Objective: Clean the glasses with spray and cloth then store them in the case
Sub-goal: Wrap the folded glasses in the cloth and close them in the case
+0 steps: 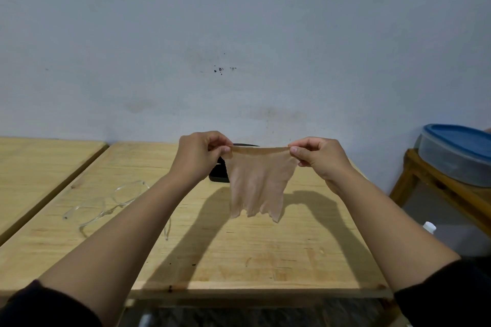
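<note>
Head view is showing the left hand and right hand each pinching a top corner of the cloth, stretching it above the bench at frame centre. The glasses are lying at centre left, the case partly hidden behind the cloth; wiping seems next, calling for one hand picking up the glasses
</note>
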### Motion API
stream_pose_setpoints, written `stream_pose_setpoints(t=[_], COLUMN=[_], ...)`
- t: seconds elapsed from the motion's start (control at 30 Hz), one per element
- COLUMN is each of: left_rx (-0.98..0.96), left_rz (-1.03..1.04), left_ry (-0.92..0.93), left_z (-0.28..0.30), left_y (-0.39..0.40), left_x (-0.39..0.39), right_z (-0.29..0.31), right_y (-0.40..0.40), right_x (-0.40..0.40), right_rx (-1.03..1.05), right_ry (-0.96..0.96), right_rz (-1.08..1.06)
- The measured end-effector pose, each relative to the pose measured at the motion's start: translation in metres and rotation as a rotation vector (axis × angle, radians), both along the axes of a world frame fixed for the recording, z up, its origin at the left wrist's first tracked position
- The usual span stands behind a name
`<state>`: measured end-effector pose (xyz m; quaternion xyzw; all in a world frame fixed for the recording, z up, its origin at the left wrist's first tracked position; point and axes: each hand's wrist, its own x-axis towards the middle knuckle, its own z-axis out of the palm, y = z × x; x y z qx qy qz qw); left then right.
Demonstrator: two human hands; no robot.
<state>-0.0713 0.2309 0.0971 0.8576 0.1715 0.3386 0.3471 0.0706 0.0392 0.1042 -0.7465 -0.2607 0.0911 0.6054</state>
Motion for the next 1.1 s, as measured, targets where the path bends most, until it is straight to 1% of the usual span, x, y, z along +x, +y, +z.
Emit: stream_pose_setpoints(t=[0.17, 0.27, 0.43, 0.57, 0.7, 0.8, 0.9, 1.0, 1.1], left_rx=[0.014, 0.023, 0.008, 0.009, -0.017, 0.01, 0.019, 0.079, 0.131], left_rz=[0.032, 0.0, -0.069, -0.134, -0.151, -0.218, -0.22, -0.144, -0.056], left_ry=[-0.057, -0.028, 0.098, 0.245, 0.348, 0.352, 0.315, 0.276, 0.259], left_z=[0.014, 0.009, -0.034, -0.075, -0.104, -0.114, -0.112, -0.108, -0.103], left_y=[0.008, 0.007, -0.005, -0.027, -0.045, -0.049, -0.05, -0.049, -0.046], left_x=[0.019, 0.012, -0.025, -0.061, -0.087, -0.1, -0.103, -0.093, -0.068], right_z=[0.007, 0.002, -0.041, -0.073, -0.092, -0.103, -0.106, -0.105, -0.106], right_y=[0.012, 0.011, -0.007, -0.029, -0.05, -0.06, -0.067, -0.062, -0.043], right_x=[0.018, 0.015, -0.007, -0.036, -0.063, -0.075, -0.075, -0.072, -0.071], right_rx=[0.07, 0.047, -0.113, -0.26, -0.249, -0.22, -0.278, -0.288, -0.344], right_ry=[0.003, 0.006, 0.028, 0.046, 0.14, 0.205, 0.117, 0.037, -0.097], right_rz=[-0.037, 0.007, 0.081, 0.132, 0.141, 0.155, 0.108, 0.027, -0.029])
